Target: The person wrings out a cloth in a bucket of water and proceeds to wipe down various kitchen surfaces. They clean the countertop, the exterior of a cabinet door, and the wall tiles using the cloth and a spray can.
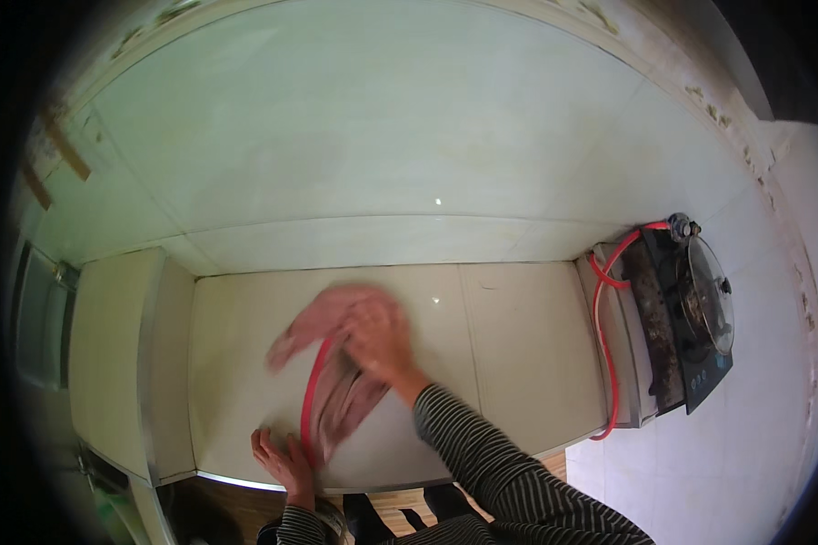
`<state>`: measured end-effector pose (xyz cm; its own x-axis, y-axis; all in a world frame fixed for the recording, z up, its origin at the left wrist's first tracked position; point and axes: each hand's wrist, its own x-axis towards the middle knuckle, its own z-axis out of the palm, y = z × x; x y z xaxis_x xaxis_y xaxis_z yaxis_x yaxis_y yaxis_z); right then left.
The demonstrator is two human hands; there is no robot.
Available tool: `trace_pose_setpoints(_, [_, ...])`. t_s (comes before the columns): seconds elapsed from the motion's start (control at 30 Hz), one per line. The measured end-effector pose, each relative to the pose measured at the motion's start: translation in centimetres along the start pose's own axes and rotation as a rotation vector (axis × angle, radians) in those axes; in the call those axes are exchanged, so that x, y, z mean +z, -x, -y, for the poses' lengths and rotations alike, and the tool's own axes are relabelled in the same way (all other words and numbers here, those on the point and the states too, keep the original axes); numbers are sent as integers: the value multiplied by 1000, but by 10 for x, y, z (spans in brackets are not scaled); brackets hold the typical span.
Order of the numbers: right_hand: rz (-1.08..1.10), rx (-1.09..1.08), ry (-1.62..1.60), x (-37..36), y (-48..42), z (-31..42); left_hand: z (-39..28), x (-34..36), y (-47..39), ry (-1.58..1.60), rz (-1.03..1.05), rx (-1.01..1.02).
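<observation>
A pink cloth (pixel 347 402) with a bright red edge band lies bunched on the pale tiled countertop (pixel 532 354). My right hand (pixel 375 334) presses on its upper part, blurred by motion; whether the fingers grip the fabric is not clear. Near the counter's front edge, my left hand (pixel 283 463) rests beside the lower end of the red band, its fingers apart on the surface. Part of the cloth is hidden beneath my right hand.
To the right, a gas stove (pixel 709 381) carries a pan with a glass lid (pixel 716 293); a red gas hose (pixel 610 354) loops down beside it. A raised tiled ledge (pixel 112 354) and a sink (pixel 41 313) stand to the left. Behind the counter rises a tiled wall (pixel 382 136).
</observation>
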<state>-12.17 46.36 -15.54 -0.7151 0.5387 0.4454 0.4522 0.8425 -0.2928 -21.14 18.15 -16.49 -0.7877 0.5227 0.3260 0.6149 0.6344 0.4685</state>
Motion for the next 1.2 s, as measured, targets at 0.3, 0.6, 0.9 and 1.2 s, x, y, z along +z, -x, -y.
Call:
trace_pose_setpoints(0.3, [-197, 551, 554, -136, 123, -204, -20, 6, -2, -222, 10, 31])
trace_pose_setpoints(0.6, [214, 1041, 650, -216, 286, -123, -7, 10, 3, -258, -26, 15])
trace_pose_setpoints(0.9, [503, 736, 168, -296, 551, -122, 25, -19, 24, 325, -34, 6])
trace_pose_setpoints(1.2, [-289, 1110, -1112, -401, 299, -17, 218, -134, 201, 18, -10, -322])
